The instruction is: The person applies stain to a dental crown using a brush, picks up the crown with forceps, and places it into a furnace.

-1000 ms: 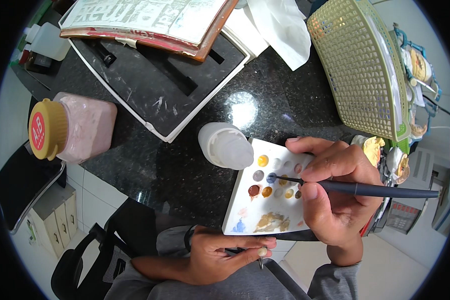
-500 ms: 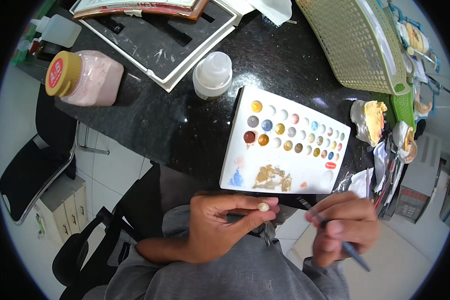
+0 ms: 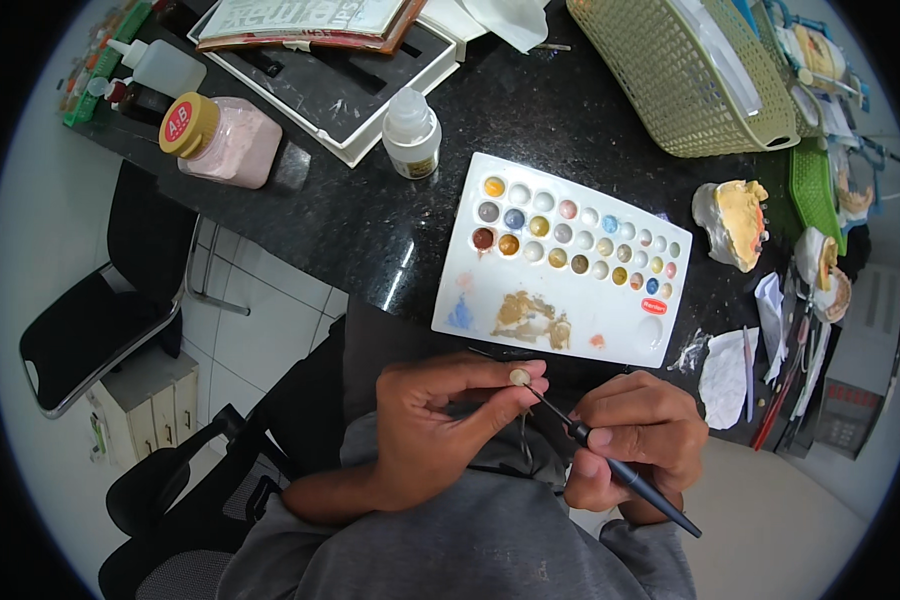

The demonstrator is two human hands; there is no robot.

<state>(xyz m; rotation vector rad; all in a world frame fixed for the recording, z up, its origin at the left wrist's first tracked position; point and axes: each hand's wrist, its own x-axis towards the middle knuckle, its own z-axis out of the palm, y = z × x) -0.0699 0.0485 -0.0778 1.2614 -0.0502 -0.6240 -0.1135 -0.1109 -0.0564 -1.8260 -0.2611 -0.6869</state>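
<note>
Between the thumb and fingers of my left hand (image 3: pixel 440 428) is a small cream dental crown (image 3: pixel 519 377). My right hand (image 3: pixel 650 425) grips a slim brush (image 3: pixel 642 487) with a dark handle, slanting up to the left. Its fine tip meets the crown or lies right beside it; the contact is too small to tell. Just beyond both hands lies a white mixing palette (image 3: pixel 460 272) with rows of wells holding coloured pastes, and smears of brown, blue and pink on its flat part. Something thin and grey hangs below my left fingers, unclear in kind.
A small clear bottle (image 3: pixel 411 140) stands behind the palette, left of a green basket (image 3: pixel 660 85). At the right are a dental cast (image 3: pixel 732 222), crumpled paper (image 3: pixel 725 380) and several thin tools. A jar of pink powder (image 3: pixel 242 140) and an open case (image 3: pixel 355 145) are at the left.
My right hand has moved left and brought the brush tip to the crown. The left hand still pinches the crown. The view has shifted slightly.
</note>
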